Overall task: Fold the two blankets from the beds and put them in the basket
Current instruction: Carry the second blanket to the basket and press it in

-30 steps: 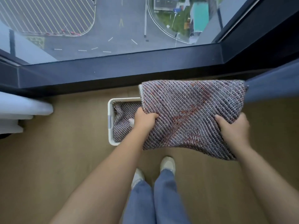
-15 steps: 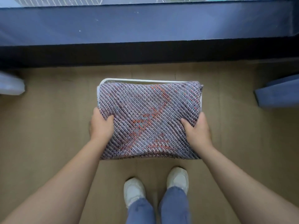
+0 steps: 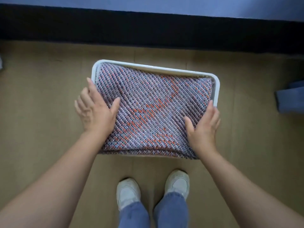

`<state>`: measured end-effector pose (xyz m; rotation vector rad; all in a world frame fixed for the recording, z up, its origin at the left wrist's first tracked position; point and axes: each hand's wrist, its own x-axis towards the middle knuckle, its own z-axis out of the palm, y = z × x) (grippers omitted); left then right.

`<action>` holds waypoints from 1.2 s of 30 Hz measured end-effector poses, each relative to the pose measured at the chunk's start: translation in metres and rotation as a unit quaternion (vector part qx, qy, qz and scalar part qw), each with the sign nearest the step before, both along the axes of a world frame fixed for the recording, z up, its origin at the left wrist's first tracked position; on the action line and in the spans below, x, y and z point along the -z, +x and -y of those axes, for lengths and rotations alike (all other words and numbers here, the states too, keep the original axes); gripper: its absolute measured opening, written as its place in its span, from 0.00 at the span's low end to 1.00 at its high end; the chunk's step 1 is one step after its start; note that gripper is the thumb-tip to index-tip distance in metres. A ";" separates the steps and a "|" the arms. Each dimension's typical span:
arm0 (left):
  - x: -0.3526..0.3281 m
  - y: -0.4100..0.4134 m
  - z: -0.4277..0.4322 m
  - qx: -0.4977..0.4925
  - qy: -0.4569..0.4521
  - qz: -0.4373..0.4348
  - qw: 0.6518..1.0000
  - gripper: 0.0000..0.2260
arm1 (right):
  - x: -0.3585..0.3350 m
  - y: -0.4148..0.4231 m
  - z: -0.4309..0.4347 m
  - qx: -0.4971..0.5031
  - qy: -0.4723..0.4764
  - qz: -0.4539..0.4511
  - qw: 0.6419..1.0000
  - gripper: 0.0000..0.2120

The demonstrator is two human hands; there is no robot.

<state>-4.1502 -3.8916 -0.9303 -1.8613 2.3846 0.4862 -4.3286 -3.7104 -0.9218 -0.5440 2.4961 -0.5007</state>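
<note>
A tan wooden floor [image 3: 41, 112] fills the view from above. A black skirting band [image 3: 148, 30] runs across beyond the basket.

On the floor sits a white rectangular plastic basket [image 3: 148, 67]. Lying in its top is a folded woven blanket [image 3: 156, 109], diagonally striped in purple, pale blue and orange. The blanket covers nearly the whole opening. The basket's far and right rims show, but its near rim is hidden under the blanket's near fold, which laps over it. I cannot tell whether another blanket lies underneath.

My left hand [image 3: 97, 112] rests at the basket's left side. Its fingers are straight and spread and the thumb lies flat on the cloth, gripping nothing. My right hand [image 3: 203, 127] rests at the basket's right side with the thumb on top. Its fingers lie straight along the blanket's edge, equally relaxed.

On my side of the basket stand my white shoes [image 3: 128, 191]. Well to the basket's right lies a blue cloth corner [image 3: 291, 99].

I judge the blanket is placed and only needs settling. I should press down evenly with flat palms and tuck the near fold inside the near rim so the stack sits level. Then I should slide my fingers out sideways so they do not drag the folds open.

The fit looks snug. My right fingertips are just beside the right rim, so there is little room inside the basket. Bare floor lies on every side of the basket, which gives my arms free room to draw back.
</note>
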 end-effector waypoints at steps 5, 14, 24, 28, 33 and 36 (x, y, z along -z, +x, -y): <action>-0.023 0.024 -0.026 0.346 -0.032 0.002 0.938 0.44 | -0.027 0.015 -0.007 -0.293 -0.021 -0.074 0.953 0.44; 0.037 0.038 -0.033 0.387 0.083 0.228 0.890 0.49 | 0.017 0.024 -0.015 -0.481 0.161 -0.078 0.858 0.39; 0.097 0.026 -0.026 0.334 0.145 0.238 0.900 0.45 | 0.107 0.021 -0.007 -0.459 0.253 -0.031 0.851 0.44; 0.069 0.012 -0.024 0.355 0.174 0.289 0.872 0.47 | 0.093 0.023 0.005 -0.465 0.284 -0.001 0.838 0.45; 0.000 -0.003 -0.008 0.400 0.102 0.233 0.880 0.53 | 0.029 0.000 0.006 -0.436 0.001 -0.130 0.890 0.40; -0.009 -0.011 0.008 0.416 -0.010 0.095 0.904 0.58 | 0.022 -0.013 0.018 -0.417 0.006 -0.138 0.898 0.51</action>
